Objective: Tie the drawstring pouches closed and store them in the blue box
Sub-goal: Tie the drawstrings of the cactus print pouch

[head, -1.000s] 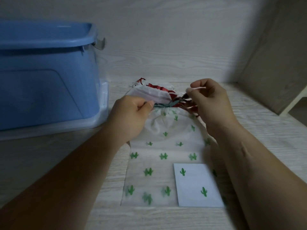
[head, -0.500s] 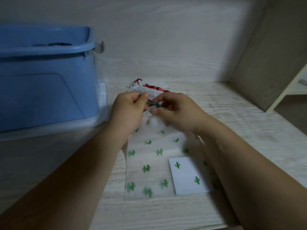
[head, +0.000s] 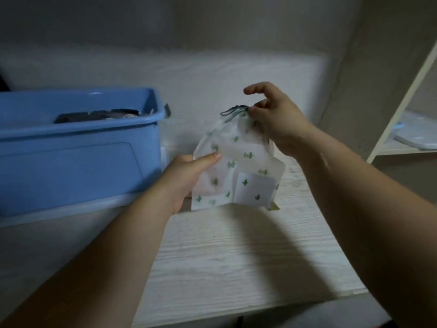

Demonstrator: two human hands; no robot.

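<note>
fingers (head: 256, 110) of the right hand (head: 276, 121) pinch the gathered neck and dark drawstring (head: 233, 111) of a translucent white cactus-print pouch (head: 233, 166), the left hand (head: 186, 172) gripping its lower left side with thumb pressed on front, lifted above the pale wood-grain bench (head: 236, 252) just beside the open blue plastic box (head: 71, 150).

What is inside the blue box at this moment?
In the blue box, dark flat items lie near the top, with something pale at their right end. The front wall covers everything lower, so what lies beneath and how many items there are cannot be seen.
</note>
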